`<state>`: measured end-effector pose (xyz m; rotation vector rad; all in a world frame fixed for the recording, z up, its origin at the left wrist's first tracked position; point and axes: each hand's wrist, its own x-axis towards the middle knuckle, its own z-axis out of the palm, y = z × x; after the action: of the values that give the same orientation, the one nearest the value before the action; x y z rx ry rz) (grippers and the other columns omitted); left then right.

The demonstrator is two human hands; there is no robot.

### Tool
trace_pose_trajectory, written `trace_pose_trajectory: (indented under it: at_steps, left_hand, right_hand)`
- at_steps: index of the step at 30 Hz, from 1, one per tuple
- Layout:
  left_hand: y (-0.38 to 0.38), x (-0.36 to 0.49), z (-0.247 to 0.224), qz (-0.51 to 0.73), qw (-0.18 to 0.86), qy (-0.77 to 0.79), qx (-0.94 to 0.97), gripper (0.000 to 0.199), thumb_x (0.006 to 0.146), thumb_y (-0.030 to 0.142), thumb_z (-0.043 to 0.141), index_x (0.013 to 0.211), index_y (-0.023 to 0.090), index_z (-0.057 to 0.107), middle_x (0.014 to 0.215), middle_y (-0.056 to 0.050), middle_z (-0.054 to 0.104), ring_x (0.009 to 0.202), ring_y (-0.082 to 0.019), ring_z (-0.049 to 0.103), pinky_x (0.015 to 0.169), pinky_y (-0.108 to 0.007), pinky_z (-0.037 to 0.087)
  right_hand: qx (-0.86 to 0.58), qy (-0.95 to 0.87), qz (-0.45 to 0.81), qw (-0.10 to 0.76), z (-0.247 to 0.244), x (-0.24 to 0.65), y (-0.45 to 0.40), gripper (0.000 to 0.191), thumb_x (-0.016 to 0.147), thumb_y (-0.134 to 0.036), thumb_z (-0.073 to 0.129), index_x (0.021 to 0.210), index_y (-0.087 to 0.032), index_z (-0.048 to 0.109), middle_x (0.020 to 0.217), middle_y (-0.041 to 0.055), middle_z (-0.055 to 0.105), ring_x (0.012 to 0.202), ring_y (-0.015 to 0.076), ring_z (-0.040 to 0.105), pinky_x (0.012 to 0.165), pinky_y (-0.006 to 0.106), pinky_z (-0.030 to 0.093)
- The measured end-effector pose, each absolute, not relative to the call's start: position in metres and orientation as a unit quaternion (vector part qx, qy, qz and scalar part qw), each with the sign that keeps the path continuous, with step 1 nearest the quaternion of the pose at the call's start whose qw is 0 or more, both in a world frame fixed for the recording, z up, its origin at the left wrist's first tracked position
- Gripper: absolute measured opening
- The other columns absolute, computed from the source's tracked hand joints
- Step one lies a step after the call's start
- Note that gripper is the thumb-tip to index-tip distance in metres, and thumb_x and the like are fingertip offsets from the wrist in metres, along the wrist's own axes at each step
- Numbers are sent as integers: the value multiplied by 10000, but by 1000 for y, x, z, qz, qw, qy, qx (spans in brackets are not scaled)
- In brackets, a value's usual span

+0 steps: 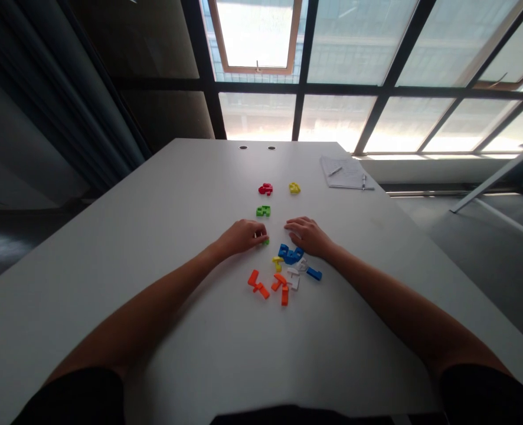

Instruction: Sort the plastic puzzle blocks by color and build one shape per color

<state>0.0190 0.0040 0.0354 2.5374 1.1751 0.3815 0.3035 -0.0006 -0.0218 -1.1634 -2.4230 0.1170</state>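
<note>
My left hand (245, 235) is closed, its fingertips on a small green plastic piece (266, 241) that is mostly hidden. To the right, my right hand (309, 236) lies low over the table with its fingers stretched out, and I see nothing held in it. Just below it are blue pieces (290, 254), a small yellow piece (278, 263) and white pieces (293, 278). Several orange pieces (258, 285) lie nearer to me, and a single blue piece (314, 274) is at the pile's right. Beyond my hands sits a group of green pieces (264, 211).
Farther back lie red pieces (265, 189) and yellow pieces (294, 188). Papers (347, 175) with a pen (334, 171) rest at the right edge of the white table (190, 195). Two round cable holes mark the far end, before the windows.
</note>
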Motion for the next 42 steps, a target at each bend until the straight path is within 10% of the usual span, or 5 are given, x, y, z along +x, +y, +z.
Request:
trace_pose_trajectory:
  at_steps: [28,42]
  left_hand:
    - [22,27,6,248,59,444,859,424,981,390,677,1378,239,673,973,-42,715,832,-207,668,776,-315,519]
    - [30,28,-2,203,109,488,842,260,966,452,660,1080,244,765,832,-17,721,724,-188,641,633,-287,416]
  right_hand:
    - [-419,-877,48,228,-21,304,-2,322,997,-220,599,1281,-224,751,1368,126,723,1265,310,636,1108,506,482]
    - [-421,-849,144,286,-1,269,16,267,919,-211,773,1186,-218,775,1082,78,787,886,200,735,864,334,573]
